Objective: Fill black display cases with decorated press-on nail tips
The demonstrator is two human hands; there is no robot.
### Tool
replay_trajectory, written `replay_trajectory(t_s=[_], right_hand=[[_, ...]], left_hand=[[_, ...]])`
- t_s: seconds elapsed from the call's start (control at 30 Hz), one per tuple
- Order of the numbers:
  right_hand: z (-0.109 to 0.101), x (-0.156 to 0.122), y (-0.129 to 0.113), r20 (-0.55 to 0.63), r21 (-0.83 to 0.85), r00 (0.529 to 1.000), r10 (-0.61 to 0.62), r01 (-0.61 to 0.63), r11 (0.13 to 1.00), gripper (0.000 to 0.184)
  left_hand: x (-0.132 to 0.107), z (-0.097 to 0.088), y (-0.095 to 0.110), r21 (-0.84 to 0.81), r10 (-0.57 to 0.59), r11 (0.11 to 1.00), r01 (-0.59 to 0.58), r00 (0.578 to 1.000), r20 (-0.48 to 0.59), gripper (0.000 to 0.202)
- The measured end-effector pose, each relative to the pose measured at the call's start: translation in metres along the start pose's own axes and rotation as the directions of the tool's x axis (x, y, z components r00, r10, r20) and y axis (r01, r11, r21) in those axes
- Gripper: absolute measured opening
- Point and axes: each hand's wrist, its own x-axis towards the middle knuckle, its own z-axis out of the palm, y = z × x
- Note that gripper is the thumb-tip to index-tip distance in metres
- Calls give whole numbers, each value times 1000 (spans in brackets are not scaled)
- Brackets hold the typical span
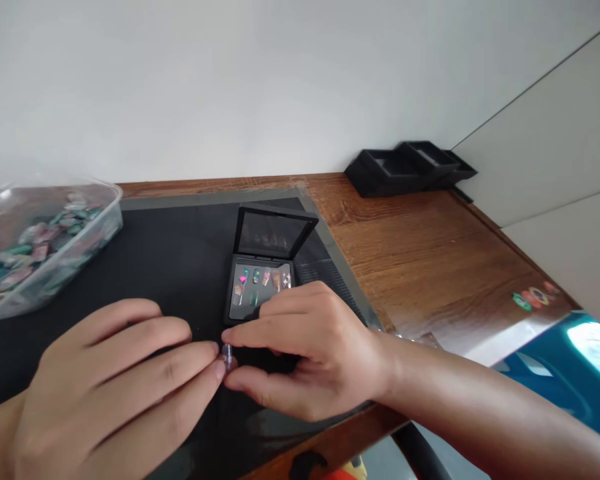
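Right hand [310, 343] is pinching a tiny shiny purplish piece, looking like a false nail [227, 358], index tip on the upper end, thumb at the lower. Its other fingers are curling in by the case [229, 293]. Left hand [117, 387] is reaching in from the other side, long fingers lying together, nearest tips touching the nail's left side. Its thumb is mostly hiding, so I can't tell whether that hand is gripping or just steadying.

Nail is sitting between the two hands, over the black mat [175, 260], just in front of the case. Case is standing open, lid [266, 235] tilting up at the back, small decorated nails [266, 277] lying inside.

Handling, my guess: I'm reckoning on next to no weight, thin stiff plastic, glossy and so probably slippery. Hard squeezing would be risking a flick-out or a bend; surface decoration may be scratching easily. I'm favouring a light fingertip pinch on the edges or ends, pads flat, staying off the decorated face. The curved back is probably giving poor purchase.

Nearby: clear tub [80, 259] is sitting at the far left, holding a heap of pink and green bits [40, 252], too blurred for me to be identifying. Black trays [395, 175] are resting against the wall, well apart.
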Motion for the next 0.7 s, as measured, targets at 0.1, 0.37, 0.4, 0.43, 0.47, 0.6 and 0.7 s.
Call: replay_trajectory(t_s=[0.1, 0.37, 0.4, 0.43, 0.47, 0.6, 0.7], right_hand=[[0, -1, 0, 8, 34, 1000, 5, -5, 999, 25], [-1, -2, 2, 77, 136, 997, -14, 4, 991, 20], [-1, -2, 3, 85, 136, 996, -10, -1, 991, 20], [-1, -2, 3, 96, 135, 995, -6, -7, 991, 19], [-2, -2, 3, 104, 138, 995, -2, -12, 990, 19], [-6, -1, 5, 165, 188, 986, -1, -31, 982, 20], [-8, 0, 5, 229, 221, 973, 17, -69, 973, 23]], left_hand=[[1, -4, -9, -18, 85, 996, -84, 994, 69, 34], [7, -9, -19, -53, 152, 988, -147, 983, 105, 34], [7, -9, -17, -58, 154, 987, -148, 982, 105, 33], [7, -10, -16, -62, 153, 987, -146, 982, 110, 33], [7, -10, -16, -64, 144, 988, -138, 982, 119, 33], [5, -13, -24, -78, 129, 990, -118, 980, 154, 34], [3, -14, -33, -99, 231, 971, -218, 960, 157, 31]])
